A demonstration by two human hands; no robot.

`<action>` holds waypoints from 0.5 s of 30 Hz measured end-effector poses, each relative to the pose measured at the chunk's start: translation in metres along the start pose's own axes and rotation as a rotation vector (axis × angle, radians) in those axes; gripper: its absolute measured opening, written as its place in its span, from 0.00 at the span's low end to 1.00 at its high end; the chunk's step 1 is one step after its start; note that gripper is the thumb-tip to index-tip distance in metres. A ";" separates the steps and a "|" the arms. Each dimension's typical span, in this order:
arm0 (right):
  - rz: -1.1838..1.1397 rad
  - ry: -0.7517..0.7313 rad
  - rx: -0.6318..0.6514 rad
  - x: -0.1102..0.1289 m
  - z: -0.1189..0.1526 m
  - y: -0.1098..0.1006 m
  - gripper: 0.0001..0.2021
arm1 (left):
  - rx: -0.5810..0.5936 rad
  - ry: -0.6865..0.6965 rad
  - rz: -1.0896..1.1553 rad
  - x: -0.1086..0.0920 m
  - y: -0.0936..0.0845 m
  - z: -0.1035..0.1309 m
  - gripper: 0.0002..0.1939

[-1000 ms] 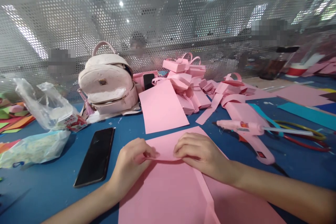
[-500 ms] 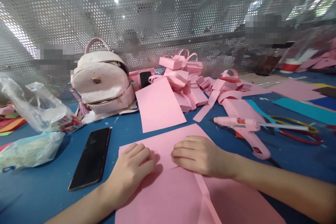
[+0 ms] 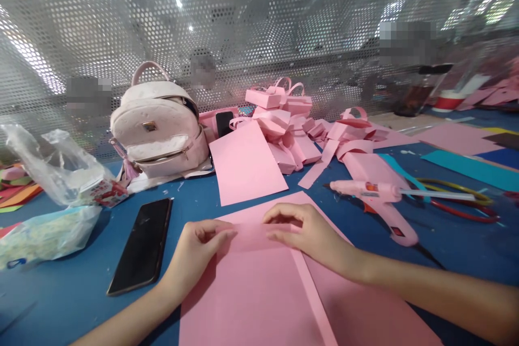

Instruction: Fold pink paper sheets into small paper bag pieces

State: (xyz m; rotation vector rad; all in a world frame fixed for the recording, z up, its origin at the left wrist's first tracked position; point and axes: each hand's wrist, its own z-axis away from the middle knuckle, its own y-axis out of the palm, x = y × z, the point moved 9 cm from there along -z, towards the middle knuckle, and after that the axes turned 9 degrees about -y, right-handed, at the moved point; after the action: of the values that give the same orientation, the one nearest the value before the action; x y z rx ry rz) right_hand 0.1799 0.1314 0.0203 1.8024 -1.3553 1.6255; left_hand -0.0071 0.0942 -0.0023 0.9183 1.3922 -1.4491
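Observation:
Between thumb and fingers, my left hand [image 3: 198, 251] pinches the far edge of a pink paper sheet [image 3: 247, 286]. My right hand [image 3: 310, 238] grips the same edge on the right, its thumb below and fingers curled over. The edge between both hands is lifted and bends towards me. A narrow folded strip runs along the sheet's right side. Under it lies more pink paper [image 3: 360, 308], partly covered. My fingertips are partly hidden by the paper. A pink glue gun [image 3: 379, 192] with a glue stick in its back lies beyond my right forearm.
Left of my left hand lies a black phone [image 3: 140, 248]. A pale pink backpack [image 3: 162, 124] stands behind it, beside clear plastic bags [image 3: 57, 227]. Folded pink paper boxes [image 3: 279, 124] pile up against the perforated metal panel [image 3: 251, 21]. Red and yellow scissors-like handles [image 3: 466, 213] lie right.
My hands went from lying on the paper, fingers down, to pinching its far edge with thumbs underneath. That edge is now raised, and the right strip looks straighter.

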 end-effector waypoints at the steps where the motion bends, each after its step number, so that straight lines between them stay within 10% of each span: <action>1: -0.035 0.041 -0.003 -0.002 0.000 0.002 0.04 | 0.002 -0.018 0.015 0.001 0.002 0.000 0.13; 15: -0.064 0.125 -0.020 -0.013 -0.004 0.003 0.07 | 0.055 -0.126 0.067 0.009 0.011 0.004 0.13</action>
State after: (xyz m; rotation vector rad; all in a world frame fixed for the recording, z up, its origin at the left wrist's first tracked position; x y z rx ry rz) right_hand 0.1771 0.1379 0.0088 1.6856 -1.2419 1.6552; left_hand 0.0007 0.0896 -0.0144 0.8842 1.2232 -1.4748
